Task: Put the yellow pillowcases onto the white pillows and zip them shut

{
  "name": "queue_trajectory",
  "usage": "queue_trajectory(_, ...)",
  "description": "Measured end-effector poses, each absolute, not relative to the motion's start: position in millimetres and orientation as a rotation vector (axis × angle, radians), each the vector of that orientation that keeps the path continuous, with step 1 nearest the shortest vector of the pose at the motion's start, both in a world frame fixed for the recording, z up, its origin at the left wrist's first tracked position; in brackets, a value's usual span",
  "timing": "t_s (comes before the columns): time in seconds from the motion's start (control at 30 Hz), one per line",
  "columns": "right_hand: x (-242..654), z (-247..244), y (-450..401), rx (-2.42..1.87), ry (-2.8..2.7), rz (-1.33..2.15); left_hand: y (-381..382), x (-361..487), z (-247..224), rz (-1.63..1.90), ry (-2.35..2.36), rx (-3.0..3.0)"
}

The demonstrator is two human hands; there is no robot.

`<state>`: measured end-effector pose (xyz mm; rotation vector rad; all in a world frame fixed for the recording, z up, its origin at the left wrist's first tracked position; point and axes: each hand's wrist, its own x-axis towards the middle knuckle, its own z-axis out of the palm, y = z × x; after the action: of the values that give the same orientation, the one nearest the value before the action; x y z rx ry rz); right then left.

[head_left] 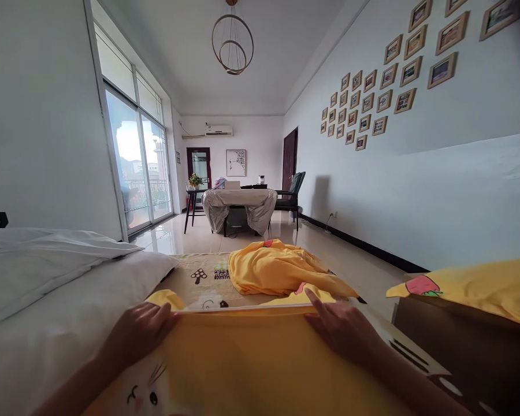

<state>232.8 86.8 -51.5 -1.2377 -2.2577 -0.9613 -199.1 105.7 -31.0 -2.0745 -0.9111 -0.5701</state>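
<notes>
A yellow cloth [247, 358] is stretched flat between my hands, its pale-trimmed far edge running nearly straight. My left hand [149, 323] is closed on the left end of that edge. At the right end, my right hand [340, 323] grips the edge with the thumb side, its index finger extended over the cloth. A rabbit-like face print [145, 396] shows at the lower left. Just beyond lies a crumpled orange-yellow garment or cloth [273, 268] with a strawberry print. Whether the held cloth is a garment or a cover, I cannot tell.
White pillows [112, 289] are piled on the left. A beige patterned bed cover [197, 283] lies underneath. On the right, another yellow strawberry-print cloth [481, 289] drapes over a brown box-like object [463, 346]. Farther off stand a covered table [242, 199] and a black chair [292, 193].
</notes>
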Motion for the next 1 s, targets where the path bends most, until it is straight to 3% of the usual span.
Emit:
queue_trajectory(0.13, 223, -21, 87, -1.087, -2.042, -1.170, 101, -207, 25, -0.674, -0.716, -1.857)
queue_trajectory(0.23, 211, -26, 92, -0.972, -1.991, -1.174, 100, -218, 29, -0.694, -0.741, -1.804)
queue_trajectory(0.37, 191, -90, 104, -1.084, -2.169, -0.926, 106, -230, -43, -0.640, -0.970, -2.099)
queue_trajectory(0.5, 175, -170, 110, -1.255, -2.383, -0.404, 105, -226, -133, -0.598, -1.714, -2.542)
queue_trajectory(0.6, 176, -190, 106, -1.415, -2.296, -0.146, 103, -223, -154, -0.650, -2.018, -2.622)
queue_trajectory(0.73, 184, -159, 98, -1.513, -2.283, 0.168, 110, -232, -132, -0.635, -2.031, -2.532)
queue_trajectory(0.83, 192, -120, 95, -1.563, -2.366, 0.329, 111, -237, -101, -0.881, -1.907, -2.449)
queue_trajectory(0.93, 197, -81, 97, -1.603, -2.556, 0.341, 100, -215, -58, -1.166, -1.530, -2.442)
queue_trajectory(1.0, 195, -56, 100, -1.606, -2.683, 0.327, 88, -179, -27, -1.142, -1.157, -2.520)
